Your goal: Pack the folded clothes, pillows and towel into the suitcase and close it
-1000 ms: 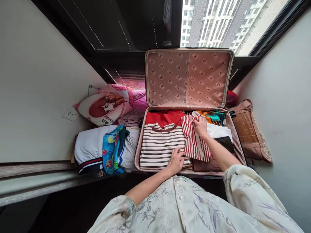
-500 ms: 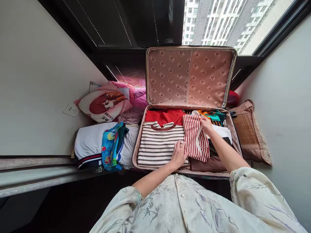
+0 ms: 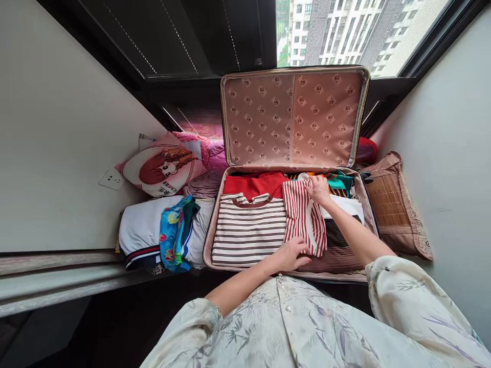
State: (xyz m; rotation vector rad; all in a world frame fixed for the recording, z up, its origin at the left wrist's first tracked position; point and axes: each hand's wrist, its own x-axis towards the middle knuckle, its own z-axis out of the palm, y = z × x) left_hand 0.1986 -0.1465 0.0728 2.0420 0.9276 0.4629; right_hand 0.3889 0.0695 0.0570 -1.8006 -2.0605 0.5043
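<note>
An open suitcase (image 3: pixel 209 235) lies on a ledge, its patterned lid (image 3: pixel 291 117) upright. Inside are folded clothes: a brown-striped white top (image 3: pixel 247 230) at left, a red garment (image 3: pixel 255 184) behind it, and a red-and-white striped garment (image 3: pixel 303 217) in the middle. My right hand (image 3: pixel 318 190) grips the far top edge of that red-striped garment. My left hand (image 3: pixel 293 254) holds its near bottom edge. An orange and teal garment (image 3: pixel 337 183) and a white one (image 3: pixel 347 205) lie at right.
Left of the suitcase sit a cartoon-print pillow (image 3: pixel 163 166), a white folded bundle (image 3: pixel 141 230) and a blue floral cloth (image 3: pixel 176 232). A woven brown cushion (image 3: pixel 391 204) leans at right. A wall socket (image 3: pixel 110 179) is on the left wall. A window is behind.
My left hand slid right from the brown-striped top to the bottom edge of the red-striped garment. My right hand stayed at its far edge. The garment now lies straighter and narrower.
</note>
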